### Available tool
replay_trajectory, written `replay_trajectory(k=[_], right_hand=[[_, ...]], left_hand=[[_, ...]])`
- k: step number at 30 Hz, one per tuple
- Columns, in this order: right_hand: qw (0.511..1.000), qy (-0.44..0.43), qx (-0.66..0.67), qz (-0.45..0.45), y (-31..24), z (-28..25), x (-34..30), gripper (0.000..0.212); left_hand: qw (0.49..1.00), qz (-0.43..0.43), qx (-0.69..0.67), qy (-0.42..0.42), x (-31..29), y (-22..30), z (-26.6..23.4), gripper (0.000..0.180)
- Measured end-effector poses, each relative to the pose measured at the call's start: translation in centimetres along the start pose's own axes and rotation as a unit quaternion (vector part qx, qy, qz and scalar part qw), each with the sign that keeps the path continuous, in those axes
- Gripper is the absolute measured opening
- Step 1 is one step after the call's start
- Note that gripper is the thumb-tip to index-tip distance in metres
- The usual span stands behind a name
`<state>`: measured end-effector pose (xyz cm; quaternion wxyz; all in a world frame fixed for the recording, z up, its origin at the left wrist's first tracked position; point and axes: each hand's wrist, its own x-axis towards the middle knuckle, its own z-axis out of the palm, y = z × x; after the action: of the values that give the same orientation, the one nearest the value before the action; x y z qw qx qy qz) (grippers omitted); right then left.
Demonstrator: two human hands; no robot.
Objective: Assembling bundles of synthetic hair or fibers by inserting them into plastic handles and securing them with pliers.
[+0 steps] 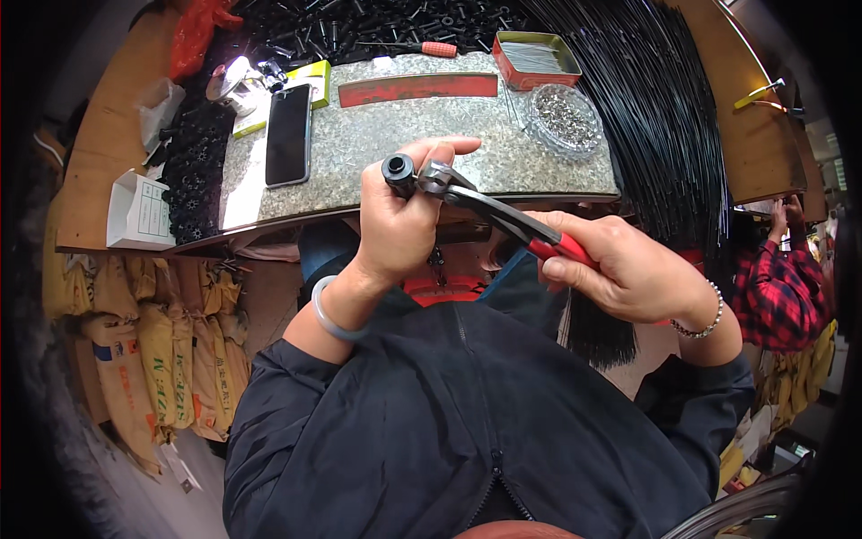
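My left hand [395, 220] is closed round a black tubular part [399, 172], whose hollow round end points up at me. Red-handled pincers [489, 208] are gripped in my right hand [620, 267]. Their metal jaws are beside the black part, close to my left thumb and fingertips. Whether the jaws bite on anything small there, I cannot make out. Both hands are raised in front of the near edge of the speckled stone work slab [377, 148].
On the slab lie a phone [288, 135], a red strip [417, 88], a clear dish of small metal pieces [564, 121] and a red tin [537, 61]. Black parts [296, 31] heap behind, long black rods [642, 99] rightward. Another person's plaid sleeve [783, 296] shows far right.
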<state>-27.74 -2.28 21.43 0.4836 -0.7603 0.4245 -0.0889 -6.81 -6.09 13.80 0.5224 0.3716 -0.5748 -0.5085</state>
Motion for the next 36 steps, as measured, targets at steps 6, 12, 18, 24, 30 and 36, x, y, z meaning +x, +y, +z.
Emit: replay_trajectory(k=[6, 12, 18, 24, 30, 36], right_hand=[[0.999, 0.012, -0.044, -0.009, -0.6, -0.6, -0.5, 0.034], [0.970, -0.087, 0.076, 0.214, -2.5, -1.5, -0.6, 0.033], [0.991, -0.030, 0.126, 0.031, 1.6, 1.6, 0.3, 0.037], [0.992, -0.001, 0.120, 0.036, -0.2, 0.7, 0.4, 0.035], [0.998, 0.023, -0.020, 0.062, -2.0, -0.2, -0.7, 0.031], [0.997, 0.028, -0.029, 0.067, -2.6, -0.7, -1.0, 0.030]], left_hand=[[1.000, -0.009, 0.022, -0.001, 0.0, 0.2, 0.2, 0.027], [0.995, 0.021, 0.096, 0.002, -0.1, 0.2, 0.2, 0.026], [0.999, 0.003, 0.052, -0.003, 0.6, 0.8, 0.1, 0.026], [0.999, 0.033, 0.001, 0.001, 0.9, 0.7, 0.1, 0.038], [0.995, 0.038, 0.097, -0.008, 0.7, 1.5, 0.1, 0.034], [0.984, 0.100, 0.149, -0.008, 1.1, 1.9, -0.1, 0.028]])
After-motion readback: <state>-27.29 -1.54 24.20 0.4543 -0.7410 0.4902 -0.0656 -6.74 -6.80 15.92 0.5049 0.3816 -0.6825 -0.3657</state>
